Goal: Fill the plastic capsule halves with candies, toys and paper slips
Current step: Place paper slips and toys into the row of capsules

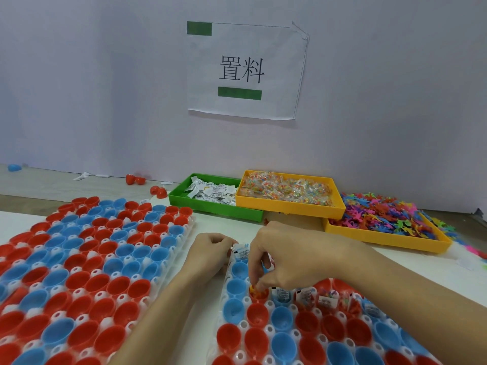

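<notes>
Two white holder trays carry red and blue capsule halves: a left tray [184, 227] and a right tray [224, 293]. My right hand [290, 254] reaches down over the right tray and pinches an orange toy [257, 288] inside a red half [259, 299]. My left hand [210, 248] is curled at the far left corner of that tray, gripping white paper slips [241, 251]. Halves to the right of the orange toy hold slips and candy.
A green bin [210, 206] holds paper slips, a yellow bin [290, 205] holds wrapped candies, and a second yellow bin [382, 238] holds colourful plastic toys. Loose red halves [158, 191] lie by the wall, where a printed sign [245, 72] hangs.
</notes>
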